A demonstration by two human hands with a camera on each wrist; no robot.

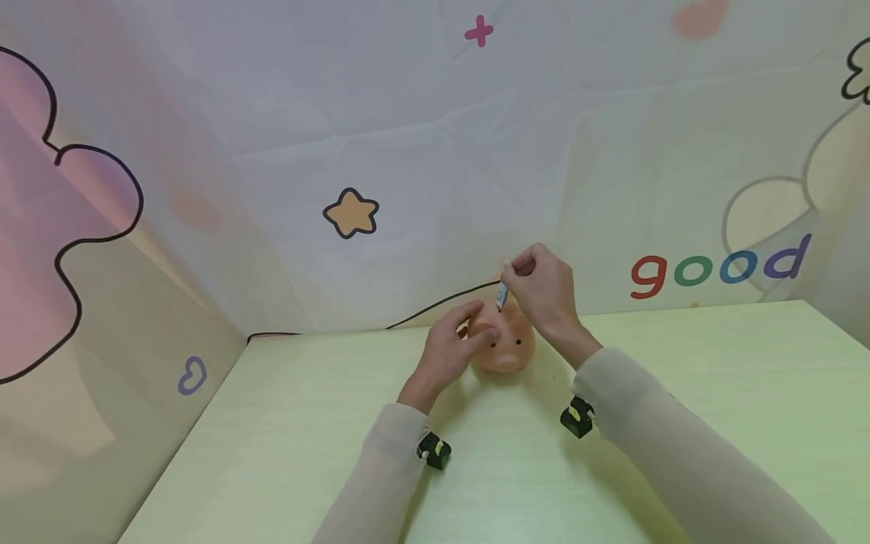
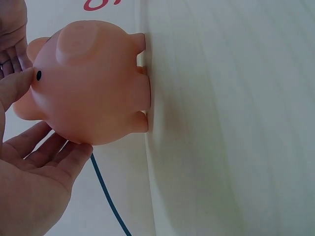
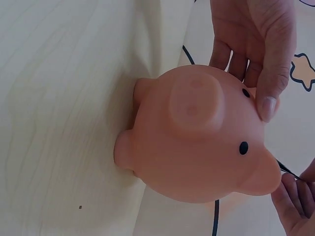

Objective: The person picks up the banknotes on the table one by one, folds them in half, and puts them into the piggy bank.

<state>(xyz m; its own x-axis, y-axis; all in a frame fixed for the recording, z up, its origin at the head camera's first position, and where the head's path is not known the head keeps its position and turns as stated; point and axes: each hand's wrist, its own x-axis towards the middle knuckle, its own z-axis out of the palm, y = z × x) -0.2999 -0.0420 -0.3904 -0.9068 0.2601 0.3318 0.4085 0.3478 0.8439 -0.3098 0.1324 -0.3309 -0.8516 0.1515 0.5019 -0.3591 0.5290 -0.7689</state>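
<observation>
A pink pig-shaped piggy bank (image 1: 506, 355) stands on its feet at the back of the table, snout toward me. My left hand (image 1: 450, 347) grips its left side, thumb near one eye and fingers along its flank, as the left wrist view also shows. Above the pig's head my right hand (image 1: 544, 291) pinches a narrow pale-blue slip, seemingly a folded banknote (image 1: 501, 295), held upright. Its lower end meets the top of the head; how far it is in the slot cannot be seen. Only its thin dark edge shows in the right wrist view, behind an ear (image 3: 263, 177).
The pale wooden table (image 1: 306, 438) stretches out in front of and beside the pig. Close behind it hangs a printed cloth backdrop (image 1: 421, 181) with a star and the word "good". Small black cameras (image 1: 578, 417) are strapped at both wrists.
</observation>
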